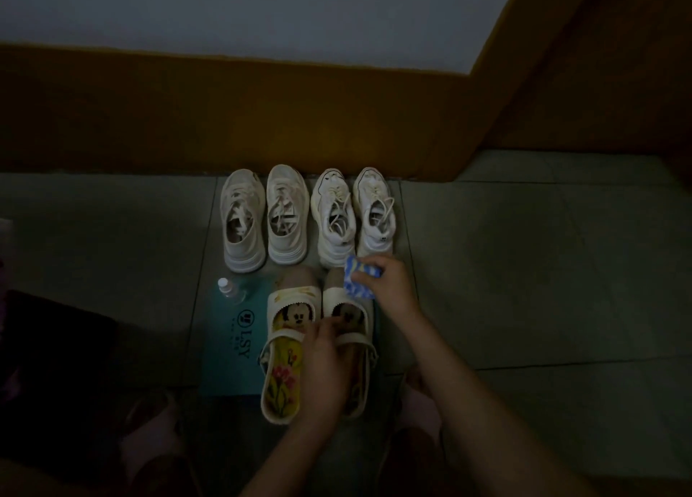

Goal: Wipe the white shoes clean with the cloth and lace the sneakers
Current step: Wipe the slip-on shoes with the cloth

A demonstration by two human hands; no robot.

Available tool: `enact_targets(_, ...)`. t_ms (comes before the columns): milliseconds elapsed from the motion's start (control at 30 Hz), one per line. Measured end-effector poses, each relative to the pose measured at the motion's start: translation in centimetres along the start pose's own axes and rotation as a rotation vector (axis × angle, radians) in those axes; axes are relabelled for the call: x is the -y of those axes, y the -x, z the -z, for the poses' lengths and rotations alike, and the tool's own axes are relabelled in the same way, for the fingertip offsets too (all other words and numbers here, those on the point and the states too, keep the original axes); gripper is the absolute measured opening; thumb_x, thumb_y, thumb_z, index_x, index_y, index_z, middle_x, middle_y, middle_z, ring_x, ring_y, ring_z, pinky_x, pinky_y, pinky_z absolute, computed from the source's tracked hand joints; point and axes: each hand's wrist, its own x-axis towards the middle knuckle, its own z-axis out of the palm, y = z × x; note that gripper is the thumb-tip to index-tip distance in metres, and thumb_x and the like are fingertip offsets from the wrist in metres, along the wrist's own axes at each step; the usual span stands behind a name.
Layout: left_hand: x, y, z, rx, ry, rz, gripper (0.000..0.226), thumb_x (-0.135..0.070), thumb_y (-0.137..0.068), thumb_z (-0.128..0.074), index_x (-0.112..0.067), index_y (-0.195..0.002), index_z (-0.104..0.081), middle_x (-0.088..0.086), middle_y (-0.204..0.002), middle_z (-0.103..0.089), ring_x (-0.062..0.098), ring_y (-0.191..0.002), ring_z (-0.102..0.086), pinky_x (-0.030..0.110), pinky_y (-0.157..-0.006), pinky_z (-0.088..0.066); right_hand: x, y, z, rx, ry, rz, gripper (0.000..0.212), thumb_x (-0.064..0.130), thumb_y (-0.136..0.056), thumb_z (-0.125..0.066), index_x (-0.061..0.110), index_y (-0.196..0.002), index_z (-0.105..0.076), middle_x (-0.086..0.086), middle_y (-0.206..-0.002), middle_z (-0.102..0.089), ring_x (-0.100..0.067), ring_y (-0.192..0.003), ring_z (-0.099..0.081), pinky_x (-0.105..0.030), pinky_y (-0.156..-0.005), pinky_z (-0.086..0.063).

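Note:
Two pairs of white sneakers stand by the wall: the left pair (264, 219) and the right pair (354, 215), laces loose. In front lie two white strapped clogs with cartoon insoles, the left clog (288, 343) and the right clog (354, 309). My right hand (389, 285) pinches a blue patterned cloth (359, 277) over the toe of the right clog. My left hand (325, 361) grips the right clog at its strap, covering much of it.
A small clear bottle (230, 288) with a white cap stands left of the clogs on a teal printed bag (234, 343). A dark object (52, 346) lies at the left. My feet (149, 433) show at the bottom. Tiled floor (524, 271) spreads right.

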Motion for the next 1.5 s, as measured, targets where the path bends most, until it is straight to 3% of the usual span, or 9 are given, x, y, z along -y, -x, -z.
enact_targets(133,1.0,0.8,-1.2,0.014,-0.111,0.034,0.054,-0.017,-0.088,-0.056,-0.015,-0.138,-0.036,0.002,-0.141,-0.035,0.015,-0.125,-0.041,0.018,-0.098,-0.034,-0.5,-0.6,-2.8,0.222,0.240,0.104,0.028,0.003,-0.075,-0.072,-0.008,-0.100,-0.064,-0.024,-0.110,-0.053,-0.033,-0.105,-0.053,-0.032,-0.088,-0.039)
enact_targets(300,1.9,0.6,-1.3,0.045,-0.178,0.052,0.053,-0.007,-0.088,-0.051,-0.017,-0.138,-0.036,0.003,-0.141,-0.040,0.017,-0.120,-0.048,0.024,-0.092,-0.046,-1.6,0.0,-2.2,0.250,0.351,0.203,0.021,0.002,-0.082,-0.065,-0.008,-0.100,-0.063,-0.021,-0.110,-0.053,-0.028,-0.101,-0.053,-0.016,-0.080,-0.031)
enact_targets(467,1.7,0.7,-0.8,0.052,-0.126,0.049,0.047,-0.012,-0.092,-0.048,-0.015,-0.138,-0.039,0.003,-0.142,-0.039,0.019,-0.122,-0.046,0.021,-0.092,-0.039,-3.9,1.3,0.3,0.091,0.211,-0.028,0.015,0.000,-0.084,-0.062,-0.006,-0.097,-0.063,-0.008,-0.097,-0.047,-0.019,-0.090,-0.050,-0.020,-0.073,-0.036)
enact_targets(600,1.5,0.7,-0.9,0.040,-0.093,0.056,0.048,-0.027,-0.091,-0.052,-0.016,-0.136,-0.039,0.005,-0.140,-0.042,0.021,-0.118,-0.049,0.024,-0.090,-0.039,-5.9,3.2,1.6,0.008,0.099,-0.167,0.013,-0.006,-0.082,-0.062,-0.017,-0.088,-0.064,-0.032,-0.083,-0.060,-0.019,-0.075,-0.052,-0.016,-0.054,-0.036)
enact_targets(733,1.5,1.0,-1.6,0.065,-0.149,0.033,0.079,-0.034,-0.081,-0.065,-0.015,-0.144,-0.022,0.007,-0.145,-0.032,0.023,-0.124,-0.045,0.032,-0.096,-0.045,-5.5,3.4,1.7,-0.074,-0.058,-0.221,0.014,0.002,-0.083,-0.065,-0.011,-0.086,-0.067,-0.019,-0.075,-0.062,-0.008,-0.061,-0.053,-0.023,-0.062,-0.040)
enact_targets(900,2.0,2.7,-2.1,0.154,-0.228,0.055,0.115,-0.036,-0.067,-0.078,-0.011,-0.147,0.001,0.008,-0.153,-0.015,0.023,-0.138,-0.026,0.032,-0.109,-0.034,-5.0,2.6,-0.2,-0.058,-0.018,-0.182,0.016,0.005,-0.087,-0.059,-0.007,-0.094,-0.067,-0.021,-0.090,-0.067,-0.016,-0.078,-0.055,-0.017,-0.056,-0.038)
enact_targets(1133,2.2,3.1,-2.2,0.138,-0.203,0.079,0.101,-0.026,-0.078,-0.069,-0.012,-0.147,0.003,0.009,-0.149,-0.024,0.021,-0.132,-0.036,0.028,-0.106,-0.037,-6.3,5.8,-0.2,-0.067,-0.148,-0.215,0.039,-0.008,-0.091,-0.046,0.001,-0.129,-0.052,-0.005,-0.115,-0.057,-0.014,-0.102,-0.053,0.004,-0.072,-0.040)
enact_targets(1400,2.9,3.0,-1.4,0.149,-0.133,0.058,0.092,-0.012,-0.076,-0.070,-0.011,-0.147,-0.010,0.009,-0.146,-0.034,0.022,-0.125,-0.045,0.022,-0.095,-0.038,-7.7,12.1,-2.4,-0.150,-0.315,-0.391,0.024,0.012,-0.094,-0.050,0.011,-0.115,-0.062,-0.007,-0.099,-0.065,-0.006,-0.079,-0.056,-0.016,-0.066,-0.044)
enact_targets(1500,3.1,3.1,-1.3,0.128,-0.087,0.025,0.087,-0.009,-0.075,-0.072,-0.011,-0.144,-0.019,0.010,-0.143,-0.040,0.023,-0.127,-0.044,0.020,-0.094,-0.035,-7.5,14.2,-2.9,-0.206,-0.314,-0.371,0.015,0.010,-0.093,-0.050,0.015,-0.103,-0.061,-0.001,-0.086,-0.062,-0.004,-0.074,-0.055,-0.009,-0.063,-0.046)
